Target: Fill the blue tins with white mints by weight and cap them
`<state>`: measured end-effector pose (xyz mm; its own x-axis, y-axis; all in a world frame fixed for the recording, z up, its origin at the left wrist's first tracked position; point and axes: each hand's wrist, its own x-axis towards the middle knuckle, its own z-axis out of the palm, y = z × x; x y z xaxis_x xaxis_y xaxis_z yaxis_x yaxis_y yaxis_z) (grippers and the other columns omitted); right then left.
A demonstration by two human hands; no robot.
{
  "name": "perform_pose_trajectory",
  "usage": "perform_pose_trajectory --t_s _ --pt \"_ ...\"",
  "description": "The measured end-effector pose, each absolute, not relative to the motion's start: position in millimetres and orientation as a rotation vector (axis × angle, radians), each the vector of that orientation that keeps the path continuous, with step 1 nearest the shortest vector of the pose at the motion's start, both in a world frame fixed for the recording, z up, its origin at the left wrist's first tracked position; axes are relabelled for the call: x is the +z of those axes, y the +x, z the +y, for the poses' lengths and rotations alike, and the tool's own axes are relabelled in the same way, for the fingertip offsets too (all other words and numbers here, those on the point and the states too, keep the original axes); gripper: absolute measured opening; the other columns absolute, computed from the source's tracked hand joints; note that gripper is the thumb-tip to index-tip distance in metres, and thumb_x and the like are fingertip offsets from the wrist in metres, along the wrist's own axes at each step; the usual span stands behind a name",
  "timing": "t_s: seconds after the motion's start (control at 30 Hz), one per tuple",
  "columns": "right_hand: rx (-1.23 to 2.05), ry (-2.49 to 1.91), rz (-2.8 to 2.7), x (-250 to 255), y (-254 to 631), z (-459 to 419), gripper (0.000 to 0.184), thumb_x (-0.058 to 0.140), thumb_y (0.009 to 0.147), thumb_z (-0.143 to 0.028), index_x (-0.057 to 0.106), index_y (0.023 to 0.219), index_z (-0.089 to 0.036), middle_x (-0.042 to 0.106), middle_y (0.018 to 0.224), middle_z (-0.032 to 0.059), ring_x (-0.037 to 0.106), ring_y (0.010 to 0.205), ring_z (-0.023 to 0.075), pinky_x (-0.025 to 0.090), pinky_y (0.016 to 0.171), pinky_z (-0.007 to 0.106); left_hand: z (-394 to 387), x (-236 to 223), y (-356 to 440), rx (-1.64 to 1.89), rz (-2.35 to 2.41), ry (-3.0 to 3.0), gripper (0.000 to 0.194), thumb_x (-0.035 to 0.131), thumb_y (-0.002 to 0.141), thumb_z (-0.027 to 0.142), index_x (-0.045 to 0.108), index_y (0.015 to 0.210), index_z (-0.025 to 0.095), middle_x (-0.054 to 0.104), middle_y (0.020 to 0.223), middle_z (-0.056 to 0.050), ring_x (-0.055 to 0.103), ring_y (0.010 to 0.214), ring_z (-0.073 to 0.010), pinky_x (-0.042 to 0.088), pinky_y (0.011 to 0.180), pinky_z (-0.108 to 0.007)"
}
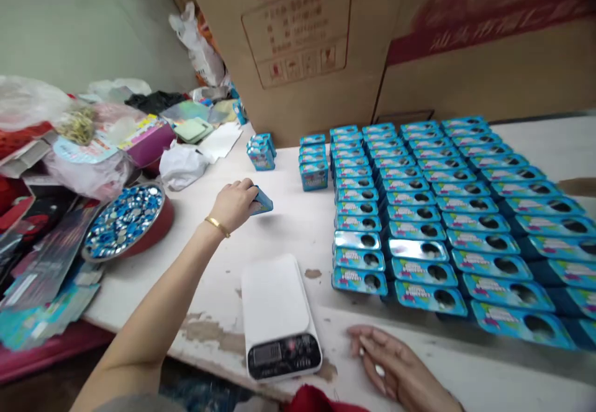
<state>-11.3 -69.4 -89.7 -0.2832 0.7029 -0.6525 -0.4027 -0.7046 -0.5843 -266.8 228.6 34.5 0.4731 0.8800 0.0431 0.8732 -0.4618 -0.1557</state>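
Note:
My left hand [235, 204], with a gold bangle on its wrist, is closed on a small blue box [263, 201]. It holds the box tilted above the table, beyond the scale and short of a small group of similar boxes [261, 152]. A white digital scale [275, 303] lies in front of me with nothing on its plate; its display is too blurred to read surely. My right hand [395, 362] rests near the table edge, right of the scale. Its fingers are loosely bent and apart, with nothing visible in them.
Rows of blue printed boxes with round dark openings [421, 213] cover the right side. A shorter row [314, 176] stands to their left. A red bowl [161, 223] holds shiny blue and silver pieces. Bags and packaging crowd the left; large cartons [316, 102] stand behind.

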Motion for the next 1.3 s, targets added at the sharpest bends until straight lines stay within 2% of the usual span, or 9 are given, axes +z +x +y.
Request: perform_pose_trajectory --t_s 0.1,0.27,0.47,0.6,0.73,0.87,1.0,1.1,1.3 --pt "2.043 -1.191 -0.426 -78 -8 -74 0.035 0.069 0.072 -0.049 0.069 0.096 -0.023 0.060 0.083 0.0024 0.035 0.044 0.0023 0.018 0.040 0.021 147 56 -263 0.203 -1.351 -2.700 0.018 0.057 0.085 0.036 0.059 0.082 0.018 0.058 0.093 -0.007 0.052 0.082 -0.0209 0.042 0.073 -0.035" --pt "2.006 -1.151 -0.458 -78 -5 -80 0.034 0.068 0.075 -0.044 0.067 0.099 -0.019 0.059 0.086 0.0033 0.036 0.047 0.0030 0.019 0.040 0.021 49 57 -246 0.243 -1.182 -2.861 0.018 0.054 0.087 0.032 0.058 0.077 0.018 0.057 0.084 -0.006 0.052 0.070 -0.0173 0.040 0.060 -0.031" --pt "1.941 -1.130 -0.492 -80 -3 -88 0.034 0.070 0.074 -0.041 0.067 0.099 -0.019 0.060 0.085 0.0028 0.037 0.049 0.0040 0.023 0.040 0.020 22 52 -242 0.186 -1.265 -2.849 0.019 0.058 0.084 0.036 0.055 0.089 0.017 0.060 0.095 -0.008 0.057 0.083 -0.0205 0.043 0.071 -0.033" --pt "1.916 -1.135 -0.523 -80 -1 -92 0.034 0.071 0.073 -0.039 0.067 0.100 -0.019 0.061 0.086 0.0026 0.038 0.050 0.0047 0.026 0.041 0.020 5 55 -272 -0.346 -1.541 -2.812 0.032 0.057 0.084 0.044 0.051 0.101 0.018 0.059 0.105 -0.008 0.057 0.097 -0.0215 0.045 0.084 -0.035" --pt "1.907 -1.143 -0.553 -81 1 -94 0.033 0.072 0.073 -0.037 0.067 0.101 -0.019 0.061 0.086 0.0025 0.038 0.051 0.0050 0.027 0.041 0.021 -28 23 -320 -0.854 -2.030 -2.504 0.024 0.052 0.087 0.041 0.053 0.096 0.019 0.061 0.095 -0.005 0.059 0.086 -0.0161 0.048 0.077 -0.030" --pt "1.898 -1.185 -0.544 -81 0 -95 0.031 0.074 0.071 -0.033 0.068 0.097 -0.019 0.063 0.083 0.0026 0.038 0.052 0.0052 0.030 0.043 0.021 -65 -41 -355 -0.954 -2.418 -2.318 0.021 0.053 0.085 0.039 0.056 0.087 0.018 0.063 0.084 -0.003 0.059 0.073 -0.0139 0.050 0.071 -0.029" --pt "1.911 -1.222 -0.555 -71 -5 -93 0.030 0.075 0.069 -0.030 0.069 0.097 -0.018 0.064 0.084 0.0035 0.040 0.054 0.0061 0.034 0.046 0.022 -90 -86 -361 -1.067 -2.453 -2.232 0.020 0.051 0.086 0.036 0.055 0.095 0.018 0.062 0.091 -0.005 0.060 0.082 -0.0152 0.051 0.077 -0.031" --pt "1.918 -1.204 -0.612 -50 -11 -87 0.030 0.073 0.071 -0.030 0.068 0.099 -0.019 0.064 0.086 0.0036 0.041 0.055 0.0066 0.035 0.048 0.023 -94 -96 -356 -1.131 -2.435 -2.176 0.019 0.050 0.086 0.035 0.054 0.095 0.018 0.060 0.091 -0.005 0.059 0.086 -0.0161 0.049 0.081 -0.033" --pt "1.860 -1.102 -0.773 12 -39 -56 0.027 0.068 0.075 -0.027 0.067 0.100 -0.019 0.063 0.089 0.0040 0.041 0.053 0.0060 0.031 0.045 0.022 -87 -97 -357 -1.236 -2.470 -2.077 0.021 0.051 0.087 0.036 0.056 0.092 0.017 0.061 0.088 -0.005 0.057 0.078 -0.0150 0.049 0.073 -0.031"
